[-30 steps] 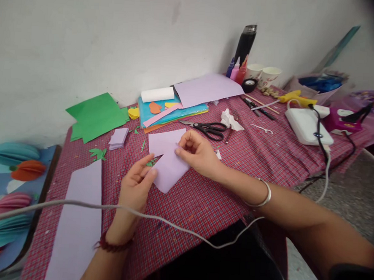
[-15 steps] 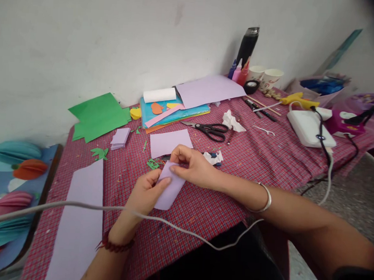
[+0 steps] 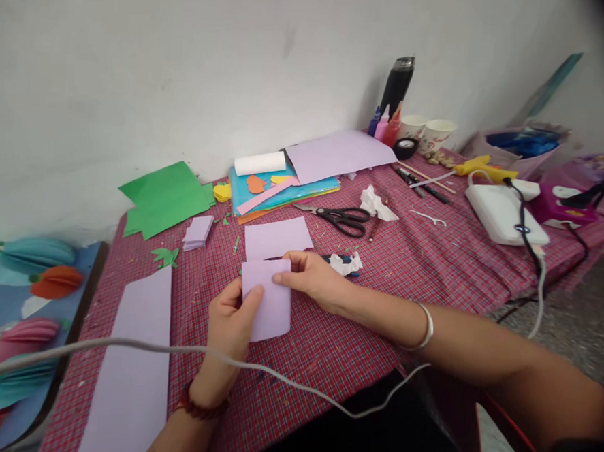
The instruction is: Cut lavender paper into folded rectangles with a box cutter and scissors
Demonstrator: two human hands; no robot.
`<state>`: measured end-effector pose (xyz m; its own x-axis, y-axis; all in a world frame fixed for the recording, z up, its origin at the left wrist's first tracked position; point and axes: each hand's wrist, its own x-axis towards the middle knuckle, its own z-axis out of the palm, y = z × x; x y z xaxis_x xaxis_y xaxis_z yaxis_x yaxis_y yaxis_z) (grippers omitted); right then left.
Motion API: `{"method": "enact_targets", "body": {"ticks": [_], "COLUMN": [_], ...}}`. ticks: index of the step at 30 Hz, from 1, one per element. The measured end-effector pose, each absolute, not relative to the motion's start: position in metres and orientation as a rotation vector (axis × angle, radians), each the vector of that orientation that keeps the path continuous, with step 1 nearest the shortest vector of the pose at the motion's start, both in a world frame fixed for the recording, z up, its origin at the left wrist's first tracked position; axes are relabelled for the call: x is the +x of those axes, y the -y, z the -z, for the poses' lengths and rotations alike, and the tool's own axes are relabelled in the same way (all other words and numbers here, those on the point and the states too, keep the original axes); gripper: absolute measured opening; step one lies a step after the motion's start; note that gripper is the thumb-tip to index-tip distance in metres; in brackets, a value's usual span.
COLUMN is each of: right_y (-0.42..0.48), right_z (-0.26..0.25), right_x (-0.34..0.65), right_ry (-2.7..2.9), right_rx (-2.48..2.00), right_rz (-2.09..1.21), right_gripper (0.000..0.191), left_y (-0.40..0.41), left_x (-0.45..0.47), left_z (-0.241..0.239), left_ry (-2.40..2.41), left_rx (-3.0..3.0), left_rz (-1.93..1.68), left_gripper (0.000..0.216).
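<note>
Between both hands is a small rectangle of purple paper (image 3: 269, 312), held upright above the checked tablecloth. My left hand (image 3: 231, 320) is closed on its left edge, thumb on the near face. At the top right edge, my right hand (image 3: 312, 276) pinches it, with the fingers behind the paper. Behind it lies another purple paper piece (image 3: 278, 237), flat on the cloth. A stack of small purple rectangles (image 3: 198, 232) sits to the left of that. Black-handled scissors (image 3: 341, 218) rest farther back. A long purple sheet (image 3: 132, 372) lies left of my left hand.
Green sheets (image 3: 168, 201) and a blue packet (image 3: 243, 192) lie at the back. Crumpled tissue (image 3: 378, 203) is right of the scissors. A yellow glue gun (image 3: 484, 169) and white power box (image 3: 505, 211) stand at right. A cable (image 3: 282, 378) crosses in front of my left wrist.
The purple paper has turned from slanted to nearly upright, its face now squarer to me. Both hands still grip it. The view has shifted slightly.
</note>
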<state>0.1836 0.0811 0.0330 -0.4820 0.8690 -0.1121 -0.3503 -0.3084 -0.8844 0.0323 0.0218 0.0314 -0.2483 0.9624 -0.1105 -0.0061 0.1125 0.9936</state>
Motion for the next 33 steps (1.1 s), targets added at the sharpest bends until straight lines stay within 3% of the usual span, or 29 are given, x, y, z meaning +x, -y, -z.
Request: {"method": "enact_targets", "body": {"ticks": [5,12,19,26,33], "right_y": [-0.094,-0.077,-0.074,-0.08,-0.075], "right_z": [-0.039,-0.036,-0.027,-0.036,-0.035], "right_x": [0.197,0.183,0.175,0.186,0.183], "right_ry": [0.981,1.127,1.155,1.283,1.535], "right_rx": [-0.804,-0.677,-0.805,-0.897,-0.903], "right_rz": [-1.805,-2.084,-1.965,-1.956,-2.017], "right_gripper": [0.032,0.041,0.022,0.017,0.027], "left_y": [-0.027,-0.03,-0.029,-0.039,-0.04], "left_x": [0.034,0.037,0.041,0.026,0.026], "left_z": [-0.042,-0.042,-0.034,-0.042,-0.038], "left_ry": [-1.423,-1.33,-1.235,-1.25,-1.232], "left_rx": [0.713,0.603,0.701,0.52,0.464], "left_rz": [-1.374,-1.44,-1.512,-1.649,-1.632], "left_gripper": [0.036,0.033,0.024,0.023,0.02]}}
